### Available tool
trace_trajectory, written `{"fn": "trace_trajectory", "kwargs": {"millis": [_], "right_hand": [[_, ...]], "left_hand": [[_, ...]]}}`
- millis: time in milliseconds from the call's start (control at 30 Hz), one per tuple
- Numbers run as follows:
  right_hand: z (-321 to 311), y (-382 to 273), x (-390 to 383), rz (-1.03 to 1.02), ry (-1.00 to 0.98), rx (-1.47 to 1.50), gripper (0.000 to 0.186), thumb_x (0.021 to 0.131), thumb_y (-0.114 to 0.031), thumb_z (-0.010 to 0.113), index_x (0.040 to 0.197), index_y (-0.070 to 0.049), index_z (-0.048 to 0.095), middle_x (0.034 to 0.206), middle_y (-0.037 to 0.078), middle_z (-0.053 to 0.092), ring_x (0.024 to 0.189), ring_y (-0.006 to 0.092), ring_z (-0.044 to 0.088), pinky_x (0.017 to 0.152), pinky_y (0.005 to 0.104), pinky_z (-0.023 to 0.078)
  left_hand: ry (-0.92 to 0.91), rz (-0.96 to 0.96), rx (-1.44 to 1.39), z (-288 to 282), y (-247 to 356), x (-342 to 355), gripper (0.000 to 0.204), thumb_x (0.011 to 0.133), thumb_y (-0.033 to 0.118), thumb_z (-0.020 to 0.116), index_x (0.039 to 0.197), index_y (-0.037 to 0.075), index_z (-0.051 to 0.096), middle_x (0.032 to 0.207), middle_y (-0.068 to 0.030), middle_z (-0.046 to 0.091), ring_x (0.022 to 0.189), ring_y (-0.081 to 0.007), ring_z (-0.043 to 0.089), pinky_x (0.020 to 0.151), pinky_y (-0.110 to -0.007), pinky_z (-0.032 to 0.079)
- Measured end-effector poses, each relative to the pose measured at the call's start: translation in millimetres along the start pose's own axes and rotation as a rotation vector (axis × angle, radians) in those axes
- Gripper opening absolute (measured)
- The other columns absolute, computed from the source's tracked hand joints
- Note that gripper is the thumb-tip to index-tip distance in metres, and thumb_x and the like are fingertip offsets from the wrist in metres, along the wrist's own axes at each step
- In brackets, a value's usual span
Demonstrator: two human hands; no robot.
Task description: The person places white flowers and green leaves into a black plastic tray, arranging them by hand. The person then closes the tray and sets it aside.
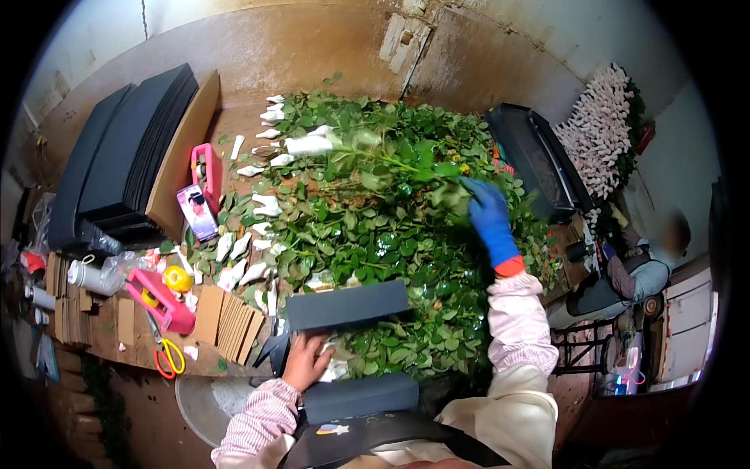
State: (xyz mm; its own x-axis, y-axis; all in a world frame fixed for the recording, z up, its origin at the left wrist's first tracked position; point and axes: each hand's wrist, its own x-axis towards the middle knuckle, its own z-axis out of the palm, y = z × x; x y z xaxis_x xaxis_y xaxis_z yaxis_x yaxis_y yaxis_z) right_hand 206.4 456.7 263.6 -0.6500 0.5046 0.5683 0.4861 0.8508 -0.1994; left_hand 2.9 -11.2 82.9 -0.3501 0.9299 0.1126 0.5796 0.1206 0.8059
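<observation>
My right hand (488,215), in a blue glove, is closed round the lower stem of a leafy rose (391,160), held over the pile. The rose points left and its head is in a white sleeve (308,146); the leaves near the glove are motion-blurred. My bare left hand (307,361) lies with fingers apart at the near edge of an upright dark panel (348,305), beside white-sleeved heads. Under both hands spreads a thick layer of rose stems (375,234), their white heads mostly at the left. A second dark panel (359,397) is close to my body.
Left on the table are stacked black sheets (141,148), a phone (197,213), pink tape dispensers (160,301), yellow-handled scissors (166,356) and cardboard pieces (226,322). A black trough (531,160) and massed sleeved flowers (598,129) are at right. Another person (644,270) sits beyond.
</observation>
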Motion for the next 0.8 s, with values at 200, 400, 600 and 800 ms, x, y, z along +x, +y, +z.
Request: {"fn": "trace_trajectory", "kwargs": {"millis": [200,400,600,800], "right_hand": [[-112,-81,-96,-0.076,-0.465,0.195,0.048,0.091,-0.003,0.065,0.136,-0.015,0.073,0.131,0.014,0.072,0.127,0.0371,0.065,0.113,0.0457,0.048],[-37,-51,-218,-0.094,-0.741,-0.272,0.064,0.085,-0.015,0.077,0.147,-0.017,0.06,0.147,0.015,0.06,0.133,0.0389,0.057,0.113,0.0497,0.045],[-66,-135,-150,-0.205,-0.771,-0.314,0.057,0.083,-0.015,0.076,0.138,-0.012,0.063,0.123,0.017,0.071,0.108,0.0386,0.068,0.094,0.0493,0.054],[20,-267,-140,-0.135,-1.033,-0.027,0.047,0.097,-0.042,0.069,0.139,-0.019,0.068,0.101,0.012,0.078,0.089,0.0363,0.075,0.083,0.052,0.059]], "left_hand": [[0.003,-0.066,-0.061,6,-18,-12,0.041,0.094,0.025,0.077,0.125,0.0,0.065,0.117,-0.0254,0.063,0.108,-0.0456,0.063,0.093,-0.051,0.052],[0.067,-0.021,-0.067,8,-11,-7,0.033,0.088,0.02,0.077,0.116,0.005,0.07,0.109,-0.0235,0.064,0.102,-0.0455,0.062,0.091,-0.052,0.051],[0.087,-0.023,0.027,12,-24,-18,0.025,0.087,0.018,0.072,0.106,0.004,0.068,0.104,-0.0204,0.06,0.103,-0.0432,0.058,0.091,-0.051,0.049],[0.114,-0.056,-0.004,15,-18,-15,0.028,0.088,0.019,0.074,0.112,0.005,0.07,0.109,-0.0227,0.059,0.104,-0.0438,0.058,0.093,-0.051,0.049]]}}
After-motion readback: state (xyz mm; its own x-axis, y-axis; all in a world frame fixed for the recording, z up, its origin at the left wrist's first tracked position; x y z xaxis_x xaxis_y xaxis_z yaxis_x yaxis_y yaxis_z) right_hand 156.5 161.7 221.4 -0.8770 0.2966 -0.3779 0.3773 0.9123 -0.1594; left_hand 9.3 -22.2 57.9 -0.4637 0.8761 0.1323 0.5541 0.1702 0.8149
